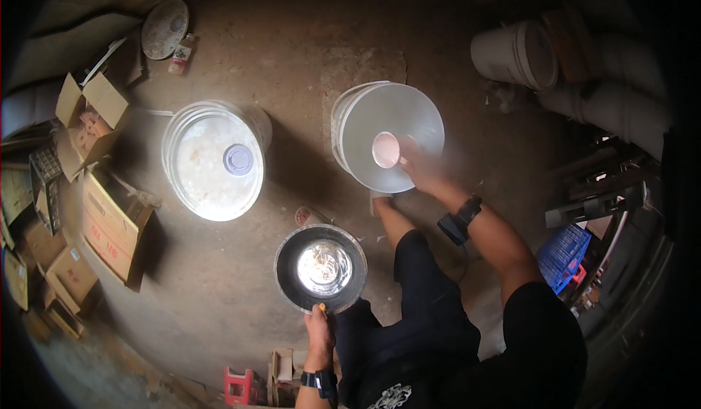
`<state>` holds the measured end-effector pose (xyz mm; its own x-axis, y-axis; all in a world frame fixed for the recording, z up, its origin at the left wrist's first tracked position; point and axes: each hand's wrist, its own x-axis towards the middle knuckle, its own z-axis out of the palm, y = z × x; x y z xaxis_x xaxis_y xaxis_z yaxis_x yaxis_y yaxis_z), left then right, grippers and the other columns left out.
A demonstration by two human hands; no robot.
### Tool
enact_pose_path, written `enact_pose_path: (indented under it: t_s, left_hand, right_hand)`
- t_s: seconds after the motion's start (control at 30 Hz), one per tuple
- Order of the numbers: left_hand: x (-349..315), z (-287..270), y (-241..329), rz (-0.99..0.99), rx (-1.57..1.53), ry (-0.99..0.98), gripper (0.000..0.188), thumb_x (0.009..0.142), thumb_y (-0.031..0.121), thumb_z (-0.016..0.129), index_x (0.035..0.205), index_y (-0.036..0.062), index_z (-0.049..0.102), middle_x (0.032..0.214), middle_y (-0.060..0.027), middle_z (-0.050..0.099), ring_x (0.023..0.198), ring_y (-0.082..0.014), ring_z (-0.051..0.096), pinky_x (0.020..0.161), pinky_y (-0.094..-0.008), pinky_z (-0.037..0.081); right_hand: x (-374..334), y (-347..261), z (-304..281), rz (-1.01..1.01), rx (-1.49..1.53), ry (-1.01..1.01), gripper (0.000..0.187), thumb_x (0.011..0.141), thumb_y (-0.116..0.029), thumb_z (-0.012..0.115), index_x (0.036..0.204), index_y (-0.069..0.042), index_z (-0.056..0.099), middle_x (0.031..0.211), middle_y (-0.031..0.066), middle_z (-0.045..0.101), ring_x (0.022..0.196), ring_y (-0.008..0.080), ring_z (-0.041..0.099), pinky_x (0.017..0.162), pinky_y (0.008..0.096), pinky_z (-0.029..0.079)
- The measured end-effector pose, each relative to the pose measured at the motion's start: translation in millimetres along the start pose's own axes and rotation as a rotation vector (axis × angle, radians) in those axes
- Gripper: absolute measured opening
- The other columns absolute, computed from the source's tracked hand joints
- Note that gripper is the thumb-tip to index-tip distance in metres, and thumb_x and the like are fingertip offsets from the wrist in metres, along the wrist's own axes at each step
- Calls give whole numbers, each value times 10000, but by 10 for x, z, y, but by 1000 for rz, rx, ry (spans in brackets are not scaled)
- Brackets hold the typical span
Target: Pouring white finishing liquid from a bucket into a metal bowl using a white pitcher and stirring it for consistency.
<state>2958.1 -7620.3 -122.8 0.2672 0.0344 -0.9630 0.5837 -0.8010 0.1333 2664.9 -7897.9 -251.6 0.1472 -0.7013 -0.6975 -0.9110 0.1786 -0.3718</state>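
My left hand [318, 336] is closed on the near rim of a round metal pot [285, 281], dark-walled with a shiny bottom. A small yellow bit shows by its fingers; I cannot make out what it is. Slightly smeared by motion, my right hand [421, 167] grips a pink cup [385, 150] over the mouth of a large white bucket [427, 110]. How deep the cup sits in the bucket I cannot tell. To the left stands a lidded white bucket [204, 168], a round pale cap [238, 159] on its lid.
Cardboard boxes [109, 223] line the left side. A small can-like container [307, 215] is just beyond the pot. A round lid [164, 28] lies far left, another white bucket [511, 53] far right. A blue crate [564, 256] sits right; a red stool [239, 387] is near.
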Motion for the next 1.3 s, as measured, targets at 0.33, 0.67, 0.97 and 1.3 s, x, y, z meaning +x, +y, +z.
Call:
enact_pose_path:
  t_s: [0.33, 0.67, 0.97, 1.3]
  left_hand:
    - [24, -150, -177, -56, -3, 129, 100, 895, 240, 447, 878, 152, 491, 589, 25, 409, 398, -99, 378, 367, -256, 265]
    - [207, -393, -420, -154, -18, 141, 119, 898, 224, 448, 922, 140, 528, 701, 3, 495, 525, -126, 476, 420, -261, 367]
    - [163, -219, -190, -163, 5, 190, 132, 893, 231, 483, 957, 131, 540, 781, -1, 532, 632, -128, 518, 484, -269, 420]
    - [432, -465, -553, -157, -25, 169, 135, 887, 211, 481, 954, 116, 549, 775, 2, 530, 583, -124, 499, 456, -270, 398]
  right_hand:
    - [1660, 268, 1000, 3, -194, -164, 249, 854, -198, 519, 923, -5, 662, 889, 214, 662, 790, 323, 665, 711, 419, 526]
    - [1828, 319, 1661, 279, -488, 33, 192, 838, -182, 525, 850, -113, 703, 806, 114, 696, 754, 250, 687, 613, 369, 540]
    - [1934, 228, 1539, 362, -645, -59, 197, 822, -208, 559, 879, -102, 716, 821, 91, 700, 780, 273, 687, 501, 395, 507]
    - [2178, 612, 1702, 133, -591, 44, 262, 858, -184, 495, 845, -45, 716, 840, 164, 693, 786, 304, 676, 716, 408, 499]
